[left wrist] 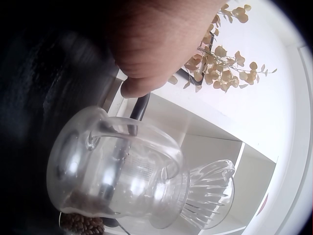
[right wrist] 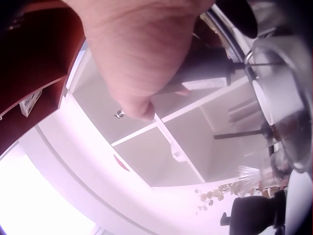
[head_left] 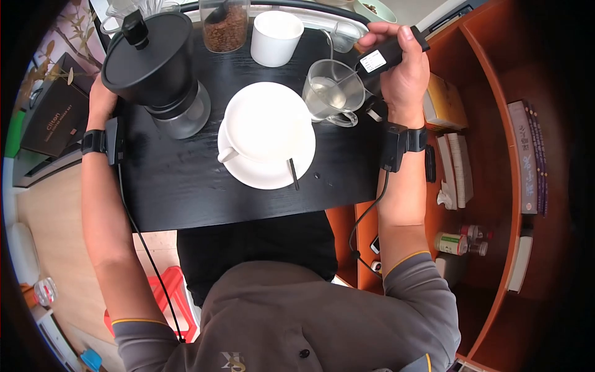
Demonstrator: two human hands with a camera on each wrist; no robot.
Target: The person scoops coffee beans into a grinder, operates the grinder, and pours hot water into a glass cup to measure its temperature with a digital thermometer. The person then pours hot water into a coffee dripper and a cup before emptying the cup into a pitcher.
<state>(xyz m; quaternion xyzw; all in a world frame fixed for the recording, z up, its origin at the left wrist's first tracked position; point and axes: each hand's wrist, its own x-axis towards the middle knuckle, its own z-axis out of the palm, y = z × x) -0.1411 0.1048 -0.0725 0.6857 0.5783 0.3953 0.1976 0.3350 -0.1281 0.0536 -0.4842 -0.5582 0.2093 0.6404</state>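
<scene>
My right hand [head_left: 406,84] grips a black handheld milk frother [head_left: 393,53] with a white label. Its thin wire shaft reaches down into a tilted-looking glass cup [head_left: 334,113] holding a little pale liquid. In the right wrist view the frother's body [right wrist: 208,68] points toward that cup. At the table's left edge is my left hand [head_left: 102,99], partly behind a black coffee grinder [head_left: 149,59]. Its thumb side lies by a black rail [left wrist: 140,107] in the left wrist view; most of its fingers are hidden. Between the hands, a white cup [head_left: 266,121] stands on a saucer [head_left: 263,180].
A dark stick [head_left: 293,173] leans at the saucer's edge. Along the back stand a jar of coffee beans [head_left: 226,31] and a white tumbler [head_left: 276,40]. A glass pot [left wrist: 117,166] stands beyond the grinder. Right of the table is a reddish bookshelf [head_left: 489,93].
</scene>
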